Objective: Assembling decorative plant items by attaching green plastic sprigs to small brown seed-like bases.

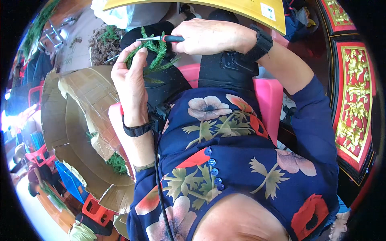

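My left hand (134, 74) pinches a green needle-leaved sprig (159, 56) between thumb and fingers, above my left leg. Several of its curved shoots fan out to the right of the thumb. From the right, my right hand (201, 36) is closed around scissors (173, 38) with a red and black handle. Their silver blades lie across the top of the sprig and point left, close to my left fingertips. Whether the blades touch a stem I cannot tell.
A torn, open cardboard box (76, 120) stands at my left with green sprigs (116, 162) inside. Beyond it is a heap of brown stems (105, 44). A yellow tabletop (225, 8) edges the far side. Red-and-gold carved panels (354, 100) stand at right.
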